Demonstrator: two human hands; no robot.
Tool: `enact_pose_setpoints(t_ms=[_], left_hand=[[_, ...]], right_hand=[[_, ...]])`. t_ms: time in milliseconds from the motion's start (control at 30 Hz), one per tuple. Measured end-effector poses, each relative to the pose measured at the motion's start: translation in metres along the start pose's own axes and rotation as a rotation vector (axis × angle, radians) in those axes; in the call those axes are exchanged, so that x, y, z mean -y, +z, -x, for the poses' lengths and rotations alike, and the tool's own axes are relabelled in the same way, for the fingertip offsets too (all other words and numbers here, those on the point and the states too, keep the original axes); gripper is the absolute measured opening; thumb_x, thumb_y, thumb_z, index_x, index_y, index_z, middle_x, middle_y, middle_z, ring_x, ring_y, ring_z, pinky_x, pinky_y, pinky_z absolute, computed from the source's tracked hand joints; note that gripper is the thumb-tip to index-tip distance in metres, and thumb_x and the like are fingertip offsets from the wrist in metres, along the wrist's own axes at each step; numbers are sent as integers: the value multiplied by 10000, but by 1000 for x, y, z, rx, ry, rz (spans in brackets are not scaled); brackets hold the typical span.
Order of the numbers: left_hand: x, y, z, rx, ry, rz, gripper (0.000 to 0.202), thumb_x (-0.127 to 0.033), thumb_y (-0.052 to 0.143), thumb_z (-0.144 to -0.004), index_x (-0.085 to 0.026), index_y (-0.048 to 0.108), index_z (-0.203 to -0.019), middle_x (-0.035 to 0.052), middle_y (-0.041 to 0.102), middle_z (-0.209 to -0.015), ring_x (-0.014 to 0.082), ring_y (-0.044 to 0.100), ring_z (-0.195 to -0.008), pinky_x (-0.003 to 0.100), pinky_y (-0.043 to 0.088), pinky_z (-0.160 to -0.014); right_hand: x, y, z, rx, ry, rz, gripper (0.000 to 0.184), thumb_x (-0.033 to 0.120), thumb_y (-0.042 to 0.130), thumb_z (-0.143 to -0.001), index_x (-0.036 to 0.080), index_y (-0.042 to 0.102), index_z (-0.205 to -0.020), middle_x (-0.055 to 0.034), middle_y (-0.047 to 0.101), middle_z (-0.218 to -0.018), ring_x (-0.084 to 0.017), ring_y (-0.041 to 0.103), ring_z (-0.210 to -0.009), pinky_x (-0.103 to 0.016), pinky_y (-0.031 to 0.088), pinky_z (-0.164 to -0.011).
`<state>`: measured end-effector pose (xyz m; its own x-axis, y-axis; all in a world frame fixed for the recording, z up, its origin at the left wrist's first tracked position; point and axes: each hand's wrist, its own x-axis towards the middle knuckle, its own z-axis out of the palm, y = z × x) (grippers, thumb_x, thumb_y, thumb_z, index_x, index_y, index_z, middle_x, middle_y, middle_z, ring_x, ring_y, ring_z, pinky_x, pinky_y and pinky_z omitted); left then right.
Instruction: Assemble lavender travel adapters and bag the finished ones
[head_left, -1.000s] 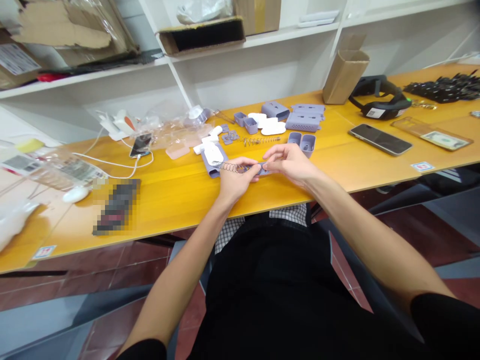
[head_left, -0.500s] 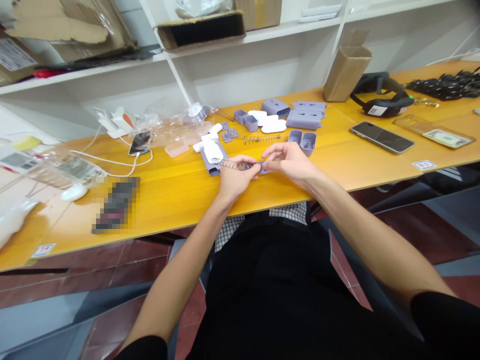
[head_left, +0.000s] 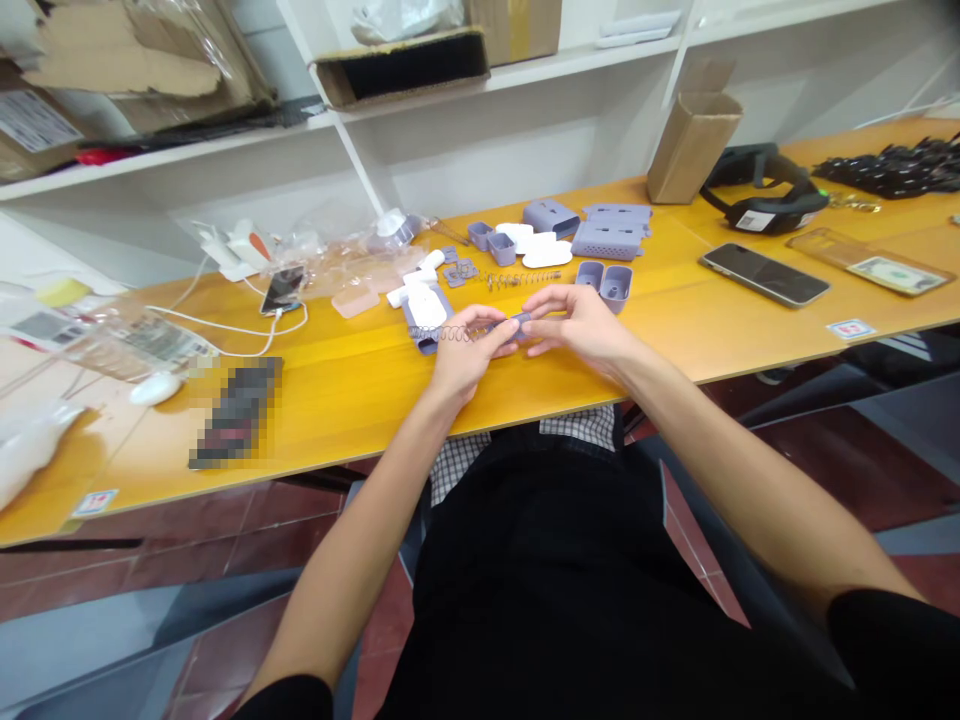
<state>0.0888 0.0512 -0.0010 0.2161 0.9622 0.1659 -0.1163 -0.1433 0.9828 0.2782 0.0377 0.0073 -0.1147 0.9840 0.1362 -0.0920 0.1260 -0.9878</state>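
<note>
The left hand (head_left: 469, 350) is holding a coil spring (head_left: 450, 333) in a closed grip, with the spring sticking out leftward past the fingers. The spring's other end is running toward a small lilac plastic part (head_left: 517, 322), which the right hand (head_left: 577, 325) is pinching in its fingertip grip, just beside the left hand. Just behind the spring, a lilac casing (head_left: 420, 335) is lying on the table (head_left: 337, 395) beneath a white plastic piece (head_left: 427, 305). Farther off, loose springs (head_left: 521, 280), two lilac cups (head_left: 604, 285) and perforated lilac housings (head_left: 609, 240) are lying in a loose group. A smartphone (head_left: 765, 274) is resting farther right.
</note>
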Motion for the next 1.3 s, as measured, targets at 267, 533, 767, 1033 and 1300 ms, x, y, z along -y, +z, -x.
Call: enact_pose_setpoints(t_ms=[267,533,767,1033,1300], left_hand=[[1,-1,0,11,8,-101,373,-387,955,-751,-169,708,-925,56,757,-889,171,752,-723,339,693,-687],[2,-14,-6,162,-59,-85,544,-167,949,-660,-131,757,-1168,178,760,-1307,310,774,-1135,503,641,-1035],[-5,-13,-3,154,-137,120,550,-192,970,-714,-138,718,-1201,102,809,-1009,204,794,-865,426,647,-968],[-9,-8,-3,54,-182,340,355,-100,883,-821,-140,739,-1143,74,818,-982,164,786,-928,332,607,-1025],[-10,0,-4,-70,-157,356,352,-271,712,-1044,-153,688,-1375,55,771,-920,122,703,-776,255,549,-778]], right_hand=[[-8,10,1,25,-181,337,311,412,946,-738,211,789,-917,-62,787,-828,-239,740,-664,-468,646,-725],[-19,-12,-8,39,-95,317,413,526,943,-749,194,806,-950,-83,809,-766,-239,747,-615,-432,649,-645],[0,-10,0,96,-9,144,470,512,1021,-657,191,769,-891,-84,812,-819,-236,781,-771,-349,674,-615],[6,16,6,-39,-16,78,480,527,974,-730,201,662,-894,-57,788,-803,-180,746,-684,-296,625,-561],[7,18,7,41,-75,167,397,557,841,-862,195,757,-1003,-77,815,-915,-190,752,-738,-297,616,-557]])
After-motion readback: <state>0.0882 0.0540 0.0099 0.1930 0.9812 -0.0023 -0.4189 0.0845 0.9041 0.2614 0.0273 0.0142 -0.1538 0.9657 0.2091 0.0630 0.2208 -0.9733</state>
